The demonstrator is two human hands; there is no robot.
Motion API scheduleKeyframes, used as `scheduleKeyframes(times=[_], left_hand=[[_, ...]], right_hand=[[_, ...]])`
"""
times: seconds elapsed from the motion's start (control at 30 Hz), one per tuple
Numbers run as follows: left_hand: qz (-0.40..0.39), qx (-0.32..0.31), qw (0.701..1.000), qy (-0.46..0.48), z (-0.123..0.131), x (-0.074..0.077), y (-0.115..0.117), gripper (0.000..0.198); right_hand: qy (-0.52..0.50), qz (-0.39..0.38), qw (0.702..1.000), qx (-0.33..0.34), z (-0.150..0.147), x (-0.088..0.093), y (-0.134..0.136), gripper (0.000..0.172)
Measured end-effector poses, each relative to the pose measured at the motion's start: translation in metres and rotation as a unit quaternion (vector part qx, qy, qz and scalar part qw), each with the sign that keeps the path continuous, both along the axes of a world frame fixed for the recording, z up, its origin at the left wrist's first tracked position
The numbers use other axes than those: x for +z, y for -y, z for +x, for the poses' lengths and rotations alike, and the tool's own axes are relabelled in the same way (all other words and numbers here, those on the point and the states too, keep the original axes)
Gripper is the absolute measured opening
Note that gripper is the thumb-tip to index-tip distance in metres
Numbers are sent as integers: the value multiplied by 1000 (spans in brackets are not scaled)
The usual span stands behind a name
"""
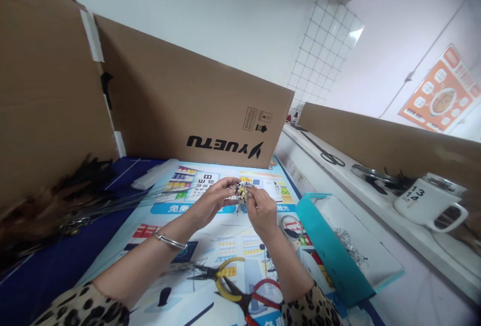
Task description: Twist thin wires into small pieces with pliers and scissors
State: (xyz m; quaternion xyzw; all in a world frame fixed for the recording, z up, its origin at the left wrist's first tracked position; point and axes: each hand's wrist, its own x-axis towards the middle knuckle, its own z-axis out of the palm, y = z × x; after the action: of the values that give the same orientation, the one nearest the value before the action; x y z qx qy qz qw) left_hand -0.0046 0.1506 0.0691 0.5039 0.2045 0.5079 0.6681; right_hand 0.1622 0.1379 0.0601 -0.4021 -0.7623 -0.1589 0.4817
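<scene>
- Ornament of glinting, multicoloured bead-like bits and fine wire (243, 193) is being held over the pale-blue printed sheet (210, 238), gripped from both sides, seemingly for steadiness.
- Bare left hand (216, 199) is grasping one edge; bare right hand (262, 210) is pinching the other, presumably for fine control.
- Yellow-handled black metal pliers (219, 275) and red-handled black metal pliers (246, 300) are lying within easy reach.
- Turquoise box with white inside (332, 251) is corralling silvery wire pieces (349, 246) at right.

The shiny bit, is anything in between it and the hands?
No, nothing visible: the left hand and right hand both hold the shiny bit by its sides. The yellow pliers lie nearer the person, out of the way.
</scene>
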Motion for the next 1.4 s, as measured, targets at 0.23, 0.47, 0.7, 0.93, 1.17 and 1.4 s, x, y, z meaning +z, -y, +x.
scheduleKeyframes(times=[0.23, 0.47, 0.7, 0.93, 1.17, 1.4], left_hand=[[-6, 14, 1000, -5, -1, -3, -4, 23], [8, -3, 997, -78, -9, 1, -5, 21], [-10, -64, 996, -54, -16, -8, -13, 19], [-59, -109, 992, -37, -17, -9, -13, 30], [-75, -106, 991, -14, -13, -8, -11, 32], [-89, -99, 990, 35, -8, -11, -9, 22]], right_hand=[[18, -19, 1000, 16, 5, 7, 0, 18], [30, -40, 998, 35, 8, 10, 0, 20], [4, -54, 996, 67, 5, 7, -1, 20], [-19, -56, 995, 75, 7, 9, -2, 19], [-6, -50, 997, 59, 8, 7, -2, 19], [-2, -41, 997, 65, 4, 8, -1, 19]])
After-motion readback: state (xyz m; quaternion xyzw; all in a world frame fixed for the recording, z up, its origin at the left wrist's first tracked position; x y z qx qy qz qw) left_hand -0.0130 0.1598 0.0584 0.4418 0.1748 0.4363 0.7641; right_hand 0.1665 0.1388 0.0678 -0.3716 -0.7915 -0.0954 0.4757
